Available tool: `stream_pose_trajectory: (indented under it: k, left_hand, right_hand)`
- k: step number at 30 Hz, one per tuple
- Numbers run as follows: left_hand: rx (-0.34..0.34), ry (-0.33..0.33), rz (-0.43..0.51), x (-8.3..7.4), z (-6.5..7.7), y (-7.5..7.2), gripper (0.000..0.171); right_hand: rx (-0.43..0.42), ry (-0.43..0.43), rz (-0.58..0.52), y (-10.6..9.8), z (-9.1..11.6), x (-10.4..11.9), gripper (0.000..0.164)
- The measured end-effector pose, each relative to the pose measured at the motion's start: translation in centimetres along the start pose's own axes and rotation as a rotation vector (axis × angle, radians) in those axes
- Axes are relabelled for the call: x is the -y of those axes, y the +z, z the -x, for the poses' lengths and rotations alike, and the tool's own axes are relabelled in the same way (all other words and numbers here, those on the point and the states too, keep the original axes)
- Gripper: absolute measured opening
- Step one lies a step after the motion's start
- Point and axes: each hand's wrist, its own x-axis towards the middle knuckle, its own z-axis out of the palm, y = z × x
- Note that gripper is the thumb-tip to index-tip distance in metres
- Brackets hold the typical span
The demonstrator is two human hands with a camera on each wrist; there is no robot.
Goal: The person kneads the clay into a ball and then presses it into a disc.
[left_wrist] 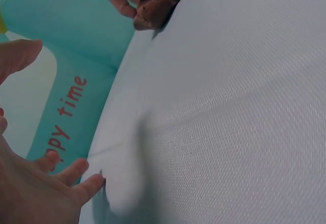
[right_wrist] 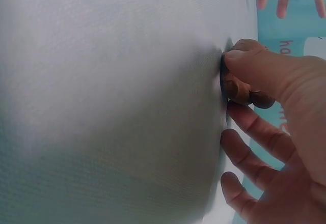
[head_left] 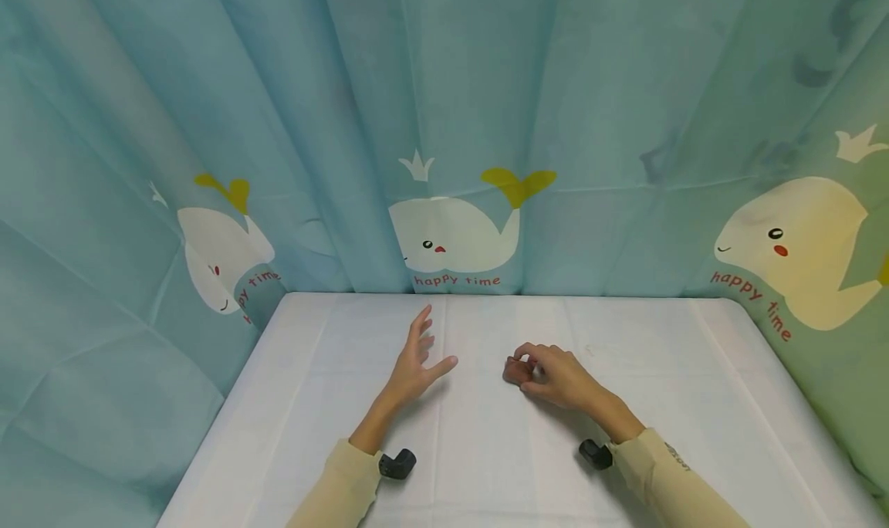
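A small reddish-brown, lumpy object with a rounded, uneven surface sits on the white tabletop; its exact kind I cannot tell. My right hand holds it, index finger curled over the top and thumb at its near side. In the right wrist view the thumb lies against the brown object, while the other fingers spread loosely beside it. To the left, my left hand hovers above the table with thumb and fingers apart and nothing in it. The left wrist view also catches the brown object under the right fingers.
A white cloth with fold lines covers the table. Behind and on both sides hangs a blue-green curtain printed with whales, meeting the table's far edge. Each wrist carries a small black camera, one of them a left-wrist camera.
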Motion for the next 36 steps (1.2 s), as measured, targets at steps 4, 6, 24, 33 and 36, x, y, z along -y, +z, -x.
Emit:
stream_pose_trajectory:
  k: [4,6,24,33,36]
  left_hand:
    - [0.001,-0.004,0.006,1.0,-0.5,0.4,0.090]
    - [0.006,-0.003,0.015,1.8,-1.1,0.7,0.088]
    - [0.047,-0.003,0.148,0.6,-4.2,5.1,0.059]
    - [0.064,0.011,0.217,0.2,-4.5,6.5,0.063]
    - [0.065,0.009,0.235,-0.1,-4.5,6.9,0.062]
  right_hand:
    - [0.002,-0.021,-0.042,0.1,-0.2,0.1,0.041]
    - [0.000,-0.029,-0.065,0.2,-0.5,0.2,0.040]
    - [-0.057,-0.223,-0.209,-1.8,-2.3,4.0,0.040]
    - [-0.072,-0.262,-0.223,-1.6,-2.6,5.3,0.040]
    - [-0.078,-0.282,-0.216,-1.4,-2.7,5.7,0.041]
